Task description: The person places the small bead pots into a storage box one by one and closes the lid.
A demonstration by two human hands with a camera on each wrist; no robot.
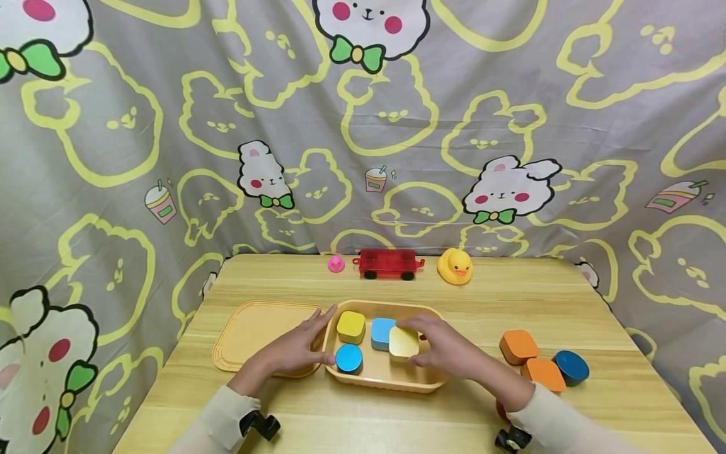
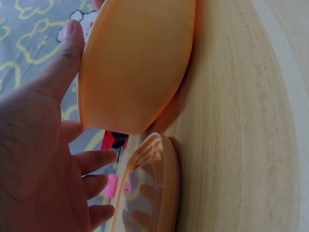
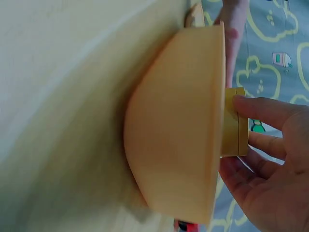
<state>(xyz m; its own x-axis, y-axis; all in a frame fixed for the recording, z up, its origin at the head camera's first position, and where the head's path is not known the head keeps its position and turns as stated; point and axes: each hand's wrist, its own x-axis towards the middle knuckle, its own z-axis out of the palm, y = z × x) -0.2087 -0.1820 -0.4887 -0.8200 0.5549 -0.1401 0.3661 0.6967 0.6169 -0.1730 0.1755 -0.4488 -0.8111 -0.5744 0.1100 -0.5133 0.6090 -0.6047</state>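
Observation:
A peach-coloured plastic box holds a yellow block, a light blue block and a round blue block. My right hand pinches a pale yellow rounded-square block over the box's right part. In the right wrist view that block shows above the rim, between thumb and fingers. At the box's left end, my left hand touches the rim with thumb and forefinger spread. The left wrist view shows its thumb along the rim, other fingers loose outside.
A flat peach lid lies left of the box, partly under the left hand. Orange blocks and a dark blue round block sit right. Behind stand a pink duck, a red wagon and a yellow duck.

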